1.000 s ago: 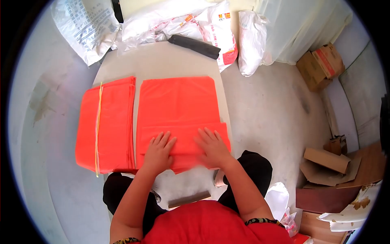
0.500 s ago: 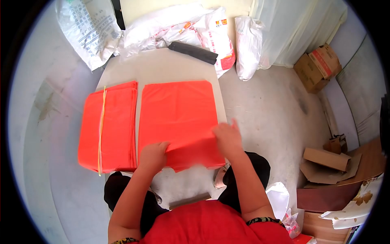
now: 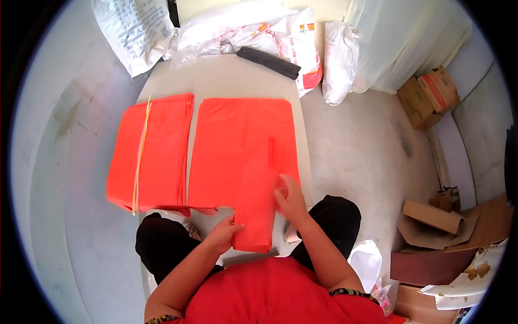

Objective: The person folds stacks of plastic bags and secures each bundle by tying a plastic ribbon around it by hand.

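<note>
A red plastic bag, folded into a long narrow strip, lies over the right half of a flat red stack and hangs past the table's near edge. My left hand pinches the strip's lower left edge between thumb and fingers. Beside the strip's right edge is my right hand, its fingers apart and slightly blurred; nothing shows in them. A second red stack sits to the left, with a yellow band around it.
On the table, a black roll lies at the far end, near white printed sacks. Cardboard boxes stand against the right wall. An opened carton is at lower right. My knees flank the table's near end.
The top bag was spread flat with both hands at its near edge; now it is folded into a narrow strip. My left hand moved right and nearer; my right hand moved slightly left and nearer.
</note>
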